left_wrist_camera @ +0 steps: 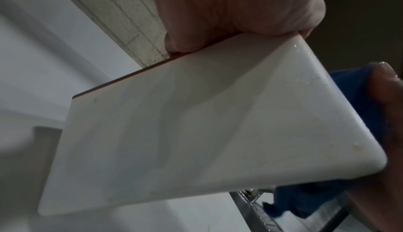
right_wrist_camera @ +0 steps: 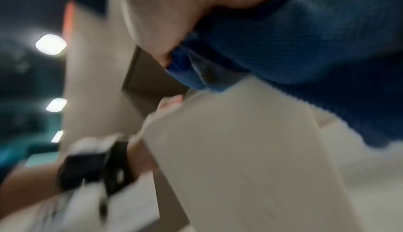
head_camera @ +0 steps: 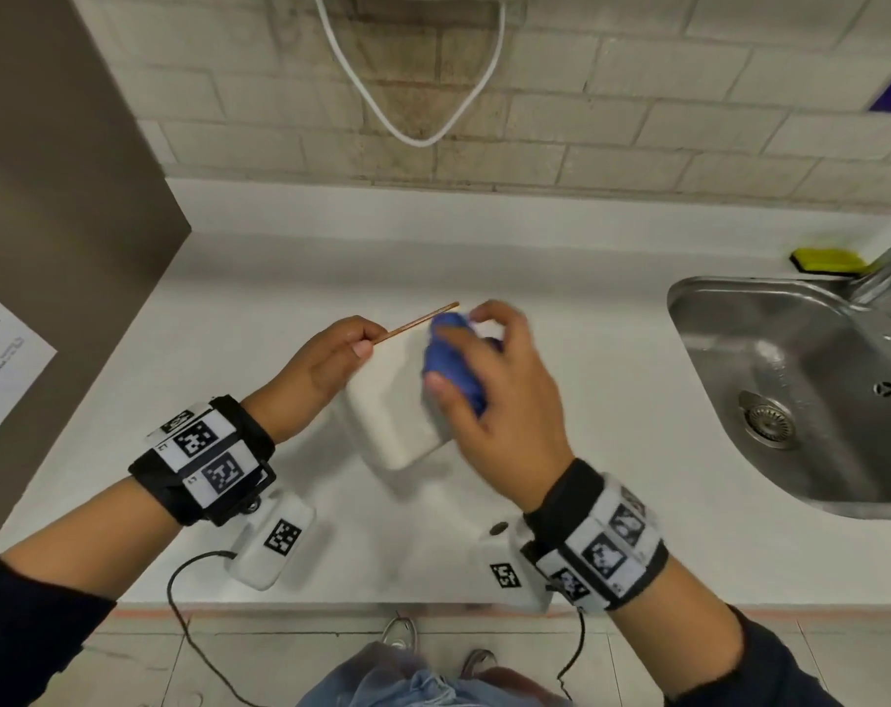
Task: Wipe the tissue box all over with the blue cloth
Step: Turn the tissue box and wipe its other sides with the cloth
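- Two hands at work over the white tabletop [head_camera: 560,349], both engaged on one item.
- Tissue box [head_camera: 397,400]: white, rounded corners, thin copper-coloured edge along its upper rim. Held clear of the tabletop and tilted, between the two hands. Left-wrist view shows its broad face with droplets and faint smears near the right corner.
- Left hand [head_camera: 326,364]: fingers curled over the rimmed end of the tissue box, gripping it firmly; serves as the holder.
- Right hand [head_camera: 489,395]: fingers and thumb closed around the bunched blue cloth [head_camera: 453,359], pressing it against the far right side of the tissue box. Motion blur here suggests an active stroke.
- Step in hand, as judged: wiping one side face while the other hand steadies.
- Advice on doing it well: keep the left-hand grip fixed so the tissue box does not twist under the wiping pressure; run long overlapping strokes from rim to corner; carry the blue cloth over the rounded corner where droplets sit.
- Further advice: turn the tissue box between faces and shift the left-hand grip, since the patch under those fingers cannot be reached otherwise.
- Risk, as judged: the wet, smooth surface may slip.
- Nearby, not in use: steel sink [head_camera: 739,308] to the right; yellow-green sponge [head_camera: 825,260] behind it.
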A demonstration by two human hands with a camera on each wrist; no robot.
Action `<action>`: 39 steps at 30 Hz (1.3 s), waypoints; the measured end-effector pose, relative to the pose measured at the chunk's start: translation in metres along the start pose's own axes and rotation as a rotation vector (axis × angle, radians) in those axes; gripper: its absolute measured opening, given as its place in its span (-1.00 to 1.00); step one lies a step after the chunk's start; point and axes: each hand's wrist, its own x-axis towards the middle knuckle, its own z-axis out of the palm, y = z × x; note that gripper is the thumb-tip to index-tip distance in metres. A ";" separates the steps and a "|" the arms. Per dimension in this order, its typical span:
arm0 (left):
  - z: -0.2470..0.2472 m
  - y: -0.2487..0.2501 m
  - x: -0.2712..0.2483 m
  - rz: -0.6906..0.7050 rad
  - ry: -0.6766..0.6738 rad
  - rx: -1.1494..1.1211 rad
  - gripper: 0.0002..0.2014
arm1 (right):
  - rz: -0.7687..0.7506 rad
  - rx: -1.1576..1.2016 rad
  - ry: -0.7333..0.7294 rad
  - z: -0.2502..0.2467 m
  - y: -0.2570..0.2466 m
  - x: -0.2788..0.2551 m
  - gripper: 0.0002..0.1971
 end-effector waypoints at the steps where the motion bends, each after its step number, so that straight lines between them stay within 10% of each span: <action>1: -0.001 -0.001 0.000 -0.004 0.008 -0.012 -0.68 | -0.098 -0.142 -0.071 0.009 -0.002 -0.004 -0.64; 6: -0.001 0.001 0.003 0.013 -0.041 0.161 -0.69 | -0.245 -0.264 -0.077 0.021 0.034 -0.011 -0.68; 11: -0.002 -0.003 -0.013 0.076 -0.309 0.465 -0.63 | 0.416 0.140 0.145 -0.008 0.081 -0.018 -0.75; 18: -0.036 -0.044 -0.061 0.200 -0.640 0.963 -0.40 | 0.836 0.693 0.123 -0.023 0.111 -0.035 -0.53; 21: -0.067 -0.052 -0.072 0.196 -0.569 1.131 -0.47 | 0.868 0.968 0.074 -0.020 0.109 -0.036 -0.47; 27: -0.057 -0.038 -0.090 -0.570 -0.144 0.850 -0.23 | 0.839 1.090 -0.076 -0.015 0.109 -0.029 -0.25; 31: -0.014 -0.054 -0.101 -0.451 0.256 0.540 -0.13 | 0.821 1.005 -0.036 -0.012 0.099 -0.025 0.13; 33: -0.008 -0.058 -0.099 -0.353 0.361 0.481 -0.23 | 0.824 1.002 -0.007 -0.009 0.095 -0.025 0.00; 36: -0.025 -0.060 -0.095 -0.311 0.210 0.464 -0.33 | 0.843 1.033 0.014 -0.006 0.088 -0.023 -0.52; 39: -0.062 -0.063 -0.087 -0.407 -0.134 0.636 -0.37 | 0.830 1.069 0.003 -0.006 0.083 -0.021 -0.54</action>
